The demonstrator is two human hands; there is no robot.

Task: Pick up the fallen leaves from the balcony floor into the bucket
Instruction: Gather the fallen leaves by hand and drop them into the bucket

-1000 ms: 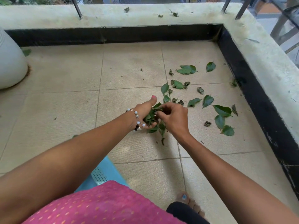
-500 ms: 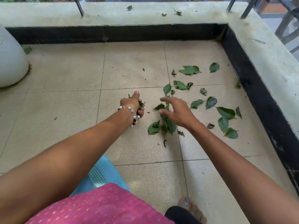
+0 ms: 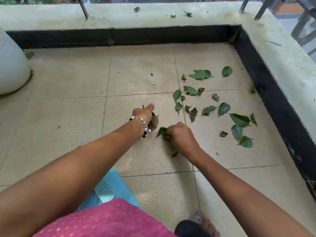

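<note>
No readable text, labels, brands or numbers anywhere; blurred background may hide some.

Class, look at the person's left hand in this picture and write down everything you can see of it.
The left hand is stretched forward above the beige tiled balcony floor, seen from the back, fingers curled round a bunch of dark green leaves that pokes out on its right side. The thumb points away, its nail painted pink. A bracelet of white and dark beads circles the wrist. It is apart from the right hand.
</note>
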